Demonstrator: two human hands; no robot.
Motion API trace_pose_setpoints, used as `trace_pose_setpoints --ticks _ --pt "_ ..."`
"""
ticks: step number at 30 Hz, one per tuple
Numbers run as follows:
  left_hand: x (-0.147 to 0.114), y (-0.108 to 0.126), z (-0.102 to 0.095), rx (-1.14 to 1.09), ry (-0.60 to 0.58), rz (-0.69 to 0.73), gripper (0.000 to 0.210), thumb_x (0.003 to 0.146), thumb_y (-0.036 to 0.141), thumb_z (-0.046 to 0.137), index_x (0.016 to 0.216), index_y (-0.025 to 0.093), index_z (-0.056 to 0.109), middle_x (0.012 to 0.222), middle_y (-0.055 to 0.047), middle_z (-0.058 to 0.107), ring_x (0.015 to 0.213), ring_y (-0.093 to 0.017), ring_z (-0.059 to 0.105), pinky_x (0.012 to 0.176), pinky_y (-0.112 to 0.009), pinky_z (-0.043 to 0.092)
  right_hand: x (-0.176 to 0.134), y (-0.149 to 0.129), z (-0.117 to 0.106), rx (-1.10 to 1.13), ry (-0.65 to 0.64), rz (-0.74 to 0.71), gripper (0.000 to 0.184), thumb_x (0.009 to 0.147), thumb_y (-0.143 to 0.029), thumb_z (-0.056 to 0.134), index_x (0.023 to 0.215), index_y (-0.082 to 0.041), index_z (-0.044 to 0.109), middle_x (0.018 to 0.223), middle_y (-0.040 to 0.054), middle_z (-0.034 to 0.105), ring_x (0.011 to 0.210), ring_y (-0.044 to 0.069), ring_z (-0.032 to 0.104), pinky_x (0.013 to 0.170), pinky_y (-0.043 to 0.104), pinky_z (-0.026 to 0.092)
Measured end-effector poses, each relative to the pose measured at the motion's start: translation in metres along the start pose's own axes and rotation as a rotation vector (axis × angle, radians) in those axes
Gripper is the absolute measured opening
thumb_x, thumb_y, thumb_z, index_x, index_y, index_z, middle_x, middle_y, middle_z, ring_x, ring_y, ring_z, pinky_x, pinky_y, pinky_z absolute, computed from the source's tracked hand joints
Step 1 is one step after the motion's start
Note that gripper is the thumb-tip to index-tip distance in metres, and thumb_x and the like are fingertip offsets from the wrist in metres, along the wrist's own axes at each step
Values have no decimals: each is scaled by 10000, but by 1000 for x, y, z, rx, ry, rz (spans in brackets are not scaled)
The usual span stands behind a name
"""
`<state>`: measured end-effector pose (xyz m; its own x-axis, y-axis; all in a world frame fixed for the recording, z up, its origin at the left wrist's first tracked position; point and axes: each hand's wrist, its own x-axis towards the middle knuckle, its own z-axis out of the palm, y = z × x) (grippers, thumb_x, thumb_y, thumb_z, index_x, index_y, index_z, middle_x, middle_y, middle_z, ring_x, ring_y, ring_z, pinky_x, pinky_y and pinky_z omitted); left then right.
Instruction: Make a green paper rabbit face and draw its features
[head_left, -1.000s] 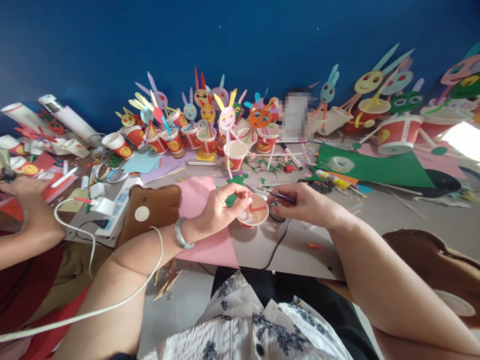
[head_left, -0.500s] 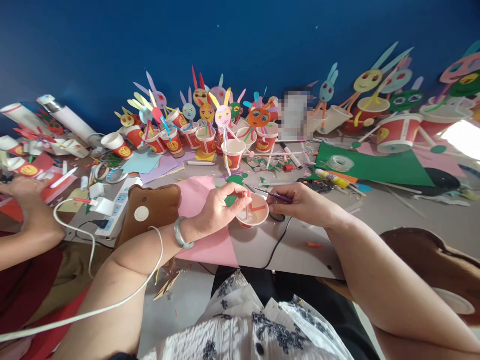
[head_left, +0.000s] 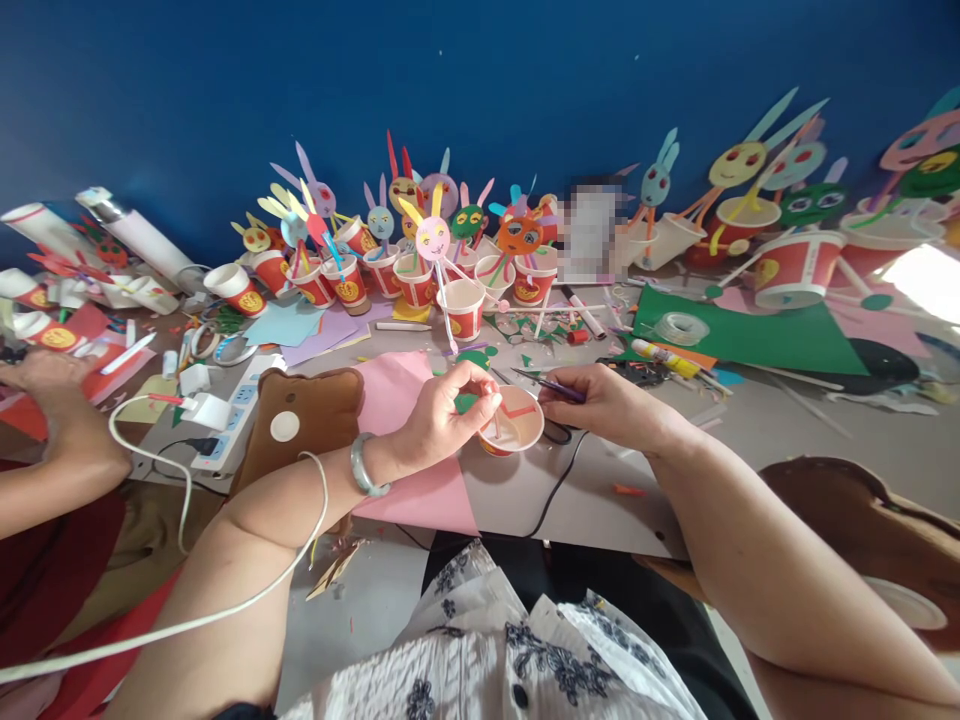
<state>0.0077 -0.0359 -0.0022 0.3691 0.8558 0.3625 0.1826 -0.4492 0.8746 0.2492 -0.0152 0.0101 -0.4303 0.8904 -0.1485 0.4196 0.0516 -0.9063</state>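
A paper cup stands in front of me, its white inside showing red strips. My left hand is over its left rim, thumb and forefinger pinched on a small red strip. Most of that strip is hidden by the fingers. My right hand is closed around a pair of dark-handled scissors, to the right of the cup. Their thin blades point left over the cup's far rim. A dark loop shows below the right hand. Green paper pieces lie just beyond the cup.
Finished cup figures with paper rabbit heads line the wall. Pink paper and a brown bear-shaped board lie left. Another person's arm is at far left. A white cable crosses my left arm. Green paper lies right.
The cup has shifted slightly right. The scissor blades, spread before, now look closed together and drawn back from the left fingers. The pink rabbit figure behind has tilted left.
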Motion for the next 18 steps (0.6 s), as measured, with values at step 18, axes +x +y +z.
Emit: trace_pose_setpoints --ticks 18 --pt "0 -2 -6 188 -87 -38 150 748 170 729 875 194 653 902 -29 751 829 -169 697 757 -294 548 -1 2 16 61 1 28 300 746 -439 734 687 -198 565 575 -43 481 558 99 391 513 252 308"
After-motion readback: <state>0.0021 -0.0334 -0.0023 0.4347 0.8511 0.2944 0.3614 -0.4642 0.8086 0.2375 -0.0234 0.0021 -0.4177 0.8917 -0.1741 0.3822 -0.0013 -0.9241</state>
